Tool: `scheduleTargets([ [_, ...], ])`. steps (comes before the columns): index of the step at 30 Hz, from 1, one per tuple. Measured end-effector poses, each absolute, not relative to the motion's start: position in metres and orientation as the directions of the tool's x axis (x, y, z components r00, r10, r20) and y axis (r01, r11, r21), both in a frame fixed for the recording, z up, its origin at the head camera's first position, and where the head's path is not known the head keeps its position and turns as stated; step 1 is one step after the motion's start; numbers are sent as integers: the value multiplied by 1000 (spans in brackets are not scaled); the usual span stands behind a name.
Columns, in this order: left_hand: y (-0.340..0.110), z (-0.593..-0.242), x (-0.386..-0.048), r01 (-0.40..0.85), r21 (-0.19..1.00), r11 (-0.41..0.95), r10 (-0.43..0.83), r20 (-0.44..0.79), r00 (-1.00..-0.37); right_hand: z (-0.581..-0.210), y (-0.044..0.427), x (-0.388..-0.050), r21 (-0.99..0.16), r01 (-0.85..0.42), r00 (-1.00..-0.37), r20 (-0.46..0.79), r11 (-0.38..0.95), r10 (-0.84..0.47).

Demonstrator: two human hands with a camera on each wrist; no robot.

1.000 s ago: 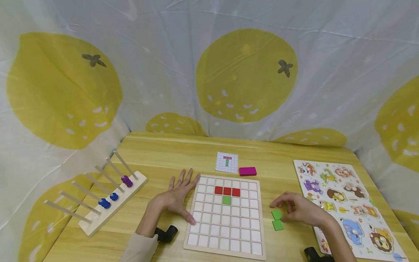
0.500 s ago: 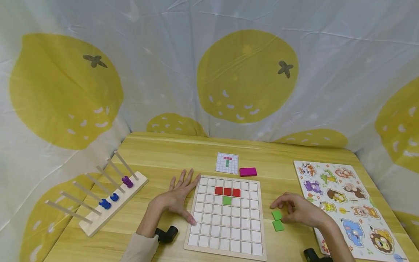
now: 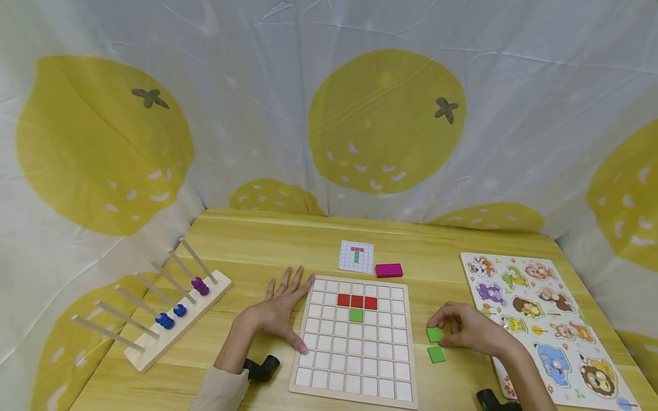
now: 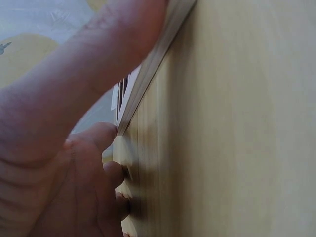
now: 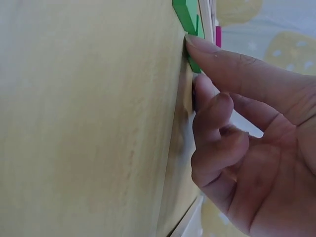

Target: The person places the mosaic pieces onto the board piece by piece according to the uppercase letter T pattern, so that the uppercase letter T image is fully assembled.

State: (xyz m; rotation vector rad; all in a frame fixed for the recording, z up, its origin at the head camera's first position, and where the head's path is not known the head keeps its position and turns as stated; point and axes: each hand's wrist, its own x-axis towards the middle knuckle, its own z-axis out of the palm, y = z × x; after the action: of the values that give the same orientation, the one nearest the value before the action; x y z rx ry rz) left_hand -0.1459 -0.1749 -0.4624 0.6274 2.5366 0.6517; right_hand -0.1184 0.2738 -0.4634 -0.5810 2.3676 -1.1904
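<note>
My left hand [image 3: 272, 315] lies with its fingers spread at the left edge of a wooden grid board [image 3: 413, 365]; in the left wrist view its thumb [image 4: 118, 34] and index finger touch the board's side. Three red tiles [image 3: 357, 301] form a row on the grid, with a green tile [image 3: 356, 315] below the middle one. To the right of the board, my right hand [image 3: 470, 330] pinches a loose green tile [image 3: 434, 335] at the tabletop between thumb and index finger. Another loose green tile [image 3: 436, 354] lies just nearer, slightly apart from it.
Behind the board lie a pattern card [image 3: 356, 256] showing a T and a magenta block [image 3: 389, 270]. A peg stand [image 3: 177, 322] with blue and purple beads is at left. An animal puzzle board [image 3: 555, 325] lies at right, partly under the right forearm.
My right index finger and thumb have closed on the farther loose green tile, which has shifted slightly away from the nearer one. The left hand stays in place.
</note>
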Motion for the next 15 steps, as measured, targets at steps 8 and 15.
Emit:
scheduleTargets([
  [8,-175,-462,-145,314,529,788,520,-301,-799,-465,273,-120,-801,-181,-831,-185,571,-524],
  [15,-175,-461,-146,311,529,789,519,-304,-799,-465,270,-119,-790,-239,-833,-132,565,-537],
])
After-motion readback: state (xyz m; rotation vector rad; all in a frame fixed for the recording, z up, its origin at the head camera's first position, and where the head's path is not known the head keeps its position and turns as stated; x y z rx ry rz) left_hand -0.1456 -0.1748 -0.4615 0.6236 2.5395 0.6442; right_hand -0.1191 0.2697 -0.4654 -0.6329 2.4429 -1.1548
